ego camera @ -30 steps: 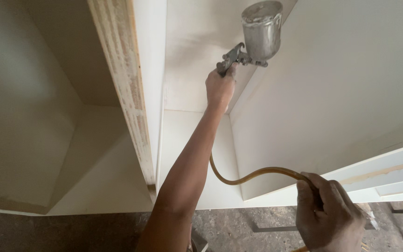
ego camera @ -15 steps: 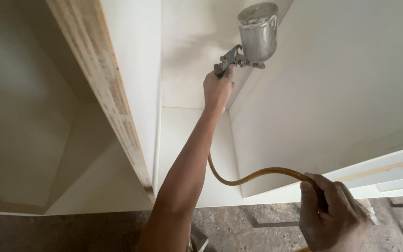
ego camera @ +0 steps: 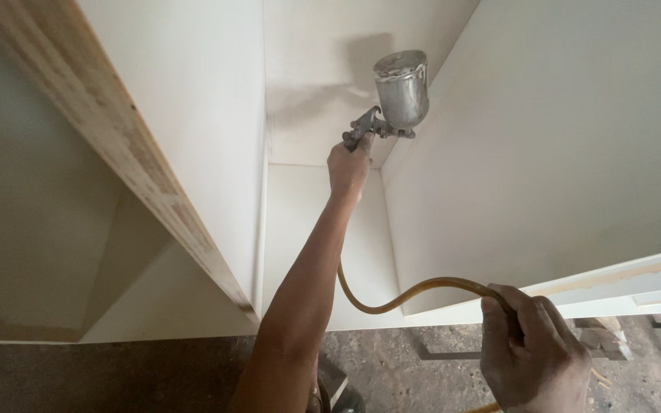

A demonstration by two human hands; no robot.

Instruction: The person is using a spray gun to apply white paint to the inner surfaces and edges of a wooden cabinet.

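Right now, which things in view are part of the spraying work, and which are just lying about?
In use:
- spray gun, gripped by the left hand
- yellow hose, held by the right hand
- white cabinet, which the gun is inside

Lying about:
- wood scrap on the concrete floor

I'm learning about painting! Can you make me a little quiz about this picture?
1. True or false: the right hand holds the hose.
2. What does the left hand hold? A) brush B) spray gun C) roller
3. Fill in: the gun's cup is made of ____.

Key: 1 true; 2 B; 3 metal.
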